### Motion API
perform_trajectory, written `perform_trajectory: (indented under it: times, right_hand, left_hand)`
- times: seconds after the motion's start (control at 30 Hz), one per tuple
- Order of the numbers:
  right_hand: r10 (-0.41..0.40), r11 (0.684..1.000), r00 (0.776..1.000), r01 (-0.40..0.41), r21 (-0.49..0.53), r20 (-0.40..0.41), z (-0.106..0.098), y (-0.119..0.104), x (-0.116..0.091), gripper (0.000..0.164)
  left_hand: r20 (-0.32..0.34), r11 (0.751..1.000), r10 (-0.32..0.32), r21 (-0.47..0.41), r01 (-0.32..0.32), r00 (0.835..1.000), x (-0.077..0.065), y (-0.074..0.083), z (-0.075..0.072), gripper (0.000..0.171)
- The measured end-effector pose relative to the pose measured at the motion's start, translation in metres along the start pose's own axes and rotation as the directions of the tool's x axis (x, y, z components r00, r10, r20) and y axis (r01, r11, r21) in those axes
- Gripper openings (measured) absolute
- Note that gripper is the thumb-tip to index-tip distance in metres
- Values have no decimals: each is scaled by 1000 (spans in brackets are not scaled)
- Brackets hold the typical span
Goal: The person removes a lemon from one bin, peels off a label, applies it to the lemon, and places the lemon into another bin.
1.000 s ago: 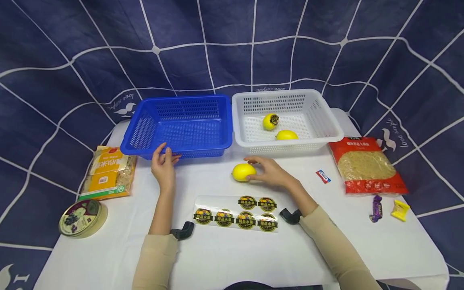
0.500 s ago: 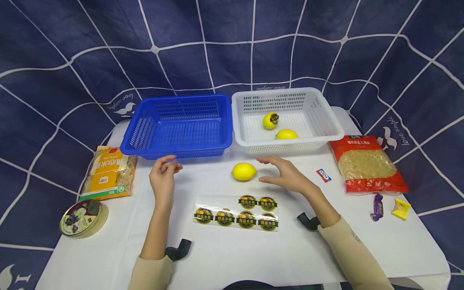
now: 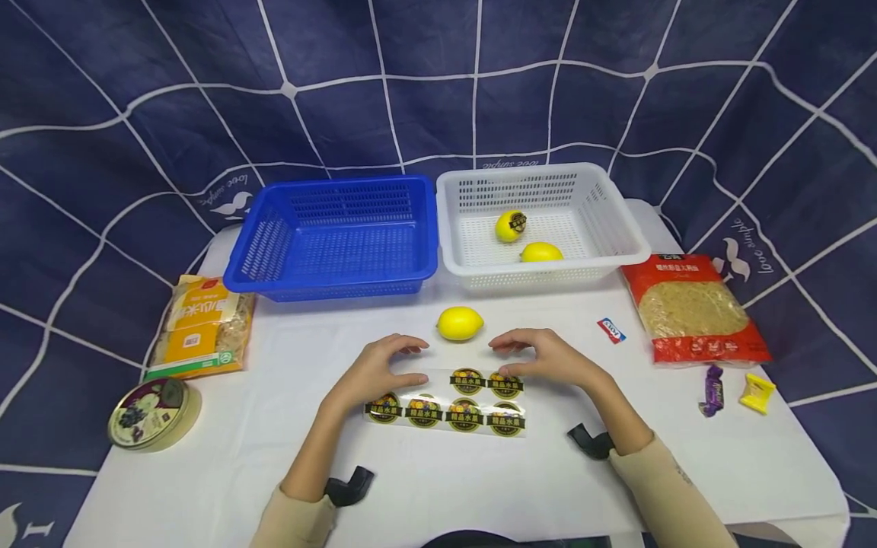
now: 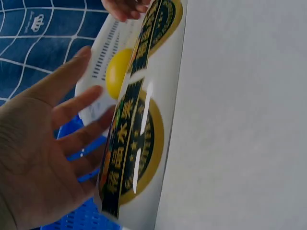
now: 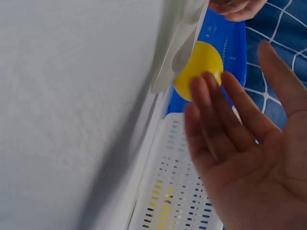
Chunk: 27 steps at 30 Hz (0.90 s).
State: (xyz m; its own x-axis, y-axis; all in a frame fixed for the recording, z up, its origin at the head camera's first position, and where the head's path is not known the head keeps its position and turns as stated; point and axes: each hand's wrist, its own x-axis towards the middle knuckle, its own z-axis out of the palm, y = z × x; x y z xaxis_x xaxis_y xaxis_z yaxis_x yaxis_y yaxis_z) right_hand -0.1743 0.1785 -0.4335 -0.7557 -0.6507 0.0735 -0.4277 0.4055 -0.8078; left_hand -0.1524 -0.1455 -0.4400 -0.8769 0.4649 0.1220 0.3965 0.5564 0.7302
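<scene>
A yellow lemon lies on the white tablecloth between and just beyond my two hands. Nearer to me is a clear-backed sheet of round black-and-gold stickers, its edge lifted off the cloth in the wrist views. My left hand hovers at the sheet's left end, fingers loosely bent and holding nothing. Over its right end is my right hand, also holding nothing, thumb overlapping a sticker in the head view. In the left wrist view, the fingers are spread beside the sheet's edge.
Behind stand a blue basket and a white basket holding two lemons, one stickered. At left are a grain bag and a round tin. Right lie a red noodle bag and several small wrapped sweets.
My right hand has let go of the lemon and drawn back toward me, over the sticker sheet. The left hand has come from the blue basket's front to the sheet's left end.
</scene>
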Motion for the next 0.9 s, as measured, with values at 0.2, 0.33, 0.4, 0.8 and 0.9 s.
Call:
perform_trajectory:
  times: [0.2,0.33,0.4,0.8,0.9]
  right_hand:
    - [41,999,985,-36,-35,169,8,4,1,52]
    - [45,998,981,-37,-49,187,11,5,1,52]
    - [47,998,979,-37,-56,198,13,5,1,51]
    - [68,996,978,-57,-65,195,16,4,1,35]
    - [50,998,985,-45,-37,168,15,4,2,31]
  left_hand:
    - [112,991,-24,134,9,993,0,2,10,56]
    - [120,988,-25,155,6,992,1,2,14,50]
    - [125,988,-14,152,-6,992,2,1,15,46]
    - [104,1000,1,11,-2,995,2,-4,17,30]
    - [94,999,-14,-43,18,996,2,-4,16,31]
